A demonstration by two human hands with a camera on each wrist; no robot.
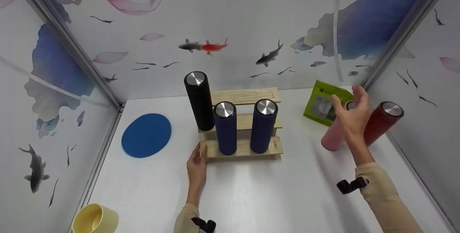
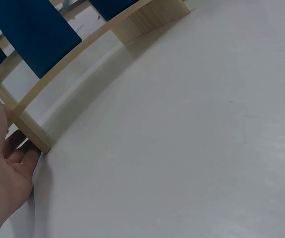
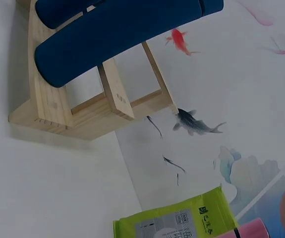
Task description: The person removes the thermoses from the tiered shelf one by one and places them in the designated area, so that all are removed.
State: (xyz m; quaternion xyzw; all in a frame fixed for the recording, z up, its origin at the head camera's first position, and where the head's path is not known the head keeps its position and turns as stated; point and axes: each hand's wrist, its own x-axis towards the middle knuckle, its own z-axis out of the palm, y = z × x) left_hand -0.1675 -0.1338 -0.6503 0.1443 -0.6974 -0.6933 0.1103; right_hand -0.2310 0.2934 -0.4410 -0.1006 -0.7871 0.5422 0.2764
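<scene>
- Resting nearest the viewer, the left hand (image 1: 196,166) lies flat on the white table (image 1: 251,197), fingers straight, fingertips touching the left front corner of the wooden rack (image 1: 244,150); it grips nothing.
- On the rack stand two blue flasks (image 1: 225,128) and, a step higher, a black flask (image 1: 199,100), all upright.
- Right of the rack, the right hand (image 1: 353,116) hovers spread and empty in front of the pink flask (image 1: 332,137), its fingers around the cap region; contact cannot be told.
- The pink flask's long axis stands upright on the table, appearing to lean away rightward; the right hand is far nearer to it than the left.
- Just beyond stands a red flask (image 1: 381,122); behind lies a green packet (image 1: 323,103).
</scene>
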